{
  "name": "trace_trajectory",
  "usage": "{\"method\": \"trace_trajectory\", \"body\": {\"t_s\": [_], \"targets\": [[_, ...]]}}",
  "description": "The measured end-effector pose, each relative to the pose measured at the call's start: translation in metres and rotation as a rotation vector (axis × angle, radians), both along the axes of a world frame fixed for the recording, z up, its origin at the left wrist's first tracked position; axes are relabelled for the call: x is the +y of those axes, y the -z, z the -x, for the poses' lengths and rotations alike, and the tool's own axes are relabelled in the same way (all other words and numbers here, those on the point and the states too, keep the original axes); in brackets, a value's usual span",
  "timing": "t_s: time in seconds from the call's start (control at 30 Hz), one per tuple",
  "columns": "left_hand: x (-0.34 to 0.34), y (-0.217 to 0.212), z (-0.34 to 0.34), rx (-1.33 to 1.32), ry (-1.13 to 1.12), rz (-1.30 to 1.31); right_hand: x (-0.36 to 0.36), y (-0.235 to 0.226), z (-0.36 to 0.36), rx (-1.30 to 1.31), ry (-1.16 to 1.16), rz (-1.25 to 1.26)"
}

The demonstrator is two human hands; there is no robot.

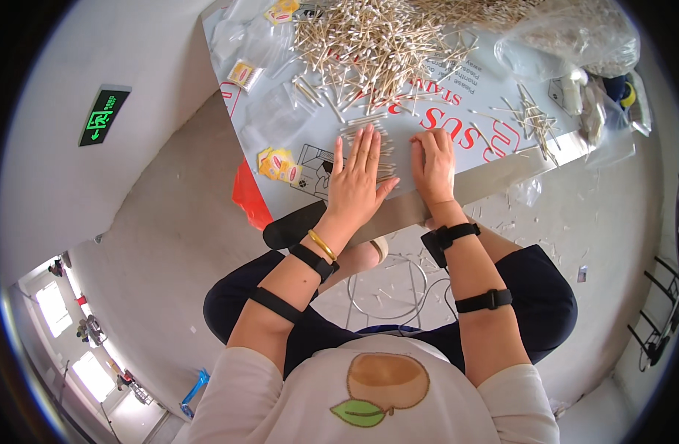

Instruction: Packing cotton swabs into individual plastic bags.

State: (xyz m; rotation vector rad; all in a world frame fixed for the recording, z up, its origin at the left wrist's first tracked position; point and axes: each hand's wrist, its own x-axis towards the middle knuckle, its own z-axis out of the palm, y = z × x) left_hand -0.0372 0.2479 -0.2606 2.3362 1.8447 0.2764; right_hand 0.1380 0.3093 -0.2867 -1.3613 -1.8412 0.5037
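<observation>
My left hand [354,181] lies flat, fingers stretched out, over a row of cotton swabs [386,150] near the table's front edge. Swab ends show past its fingers on the right. Just right of that row, my right hand [434,166] rests on the table with its fingers curled in; whatever they hold, if anything, is hidden. Beyond both hands rises a big heap of loose cotton swabs [369,44] with wooden sticks and white tips. A smaller scatter of cotton swabs [535,122] lies to the right.
Yellow-and-red printed labels [278,164] lie left of my left hand on the table [473,137]. Clear plastic bags [269,111] cover the left side. A large clear bag [576,41] sits at the back right. A metal-framed stool [387,288] stands below.
</observation>
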Motion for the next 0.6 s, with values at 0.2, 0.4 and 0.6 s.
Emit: {"method": "trace_trajectory", "body": {"t_s": [0.2, 0.4, 0.6], "targets": [[0.006, 0.004, -0.007, 0.016, -0.060, -0.009, 0.000, 0.000, 0.000, -0.012, 0.008, 0.003], [0.008, 0.008, -0.004, -0.007, -0.091, -0.077, 0.001, 0.000, -0.001, -0.016, 0.006, -0.010], [0.013, 0.011, 0.002, 0.020, -0.058, -0.048, 0.001, 0.000, 0.000, -0.020, 0.004, -0.024]]}}
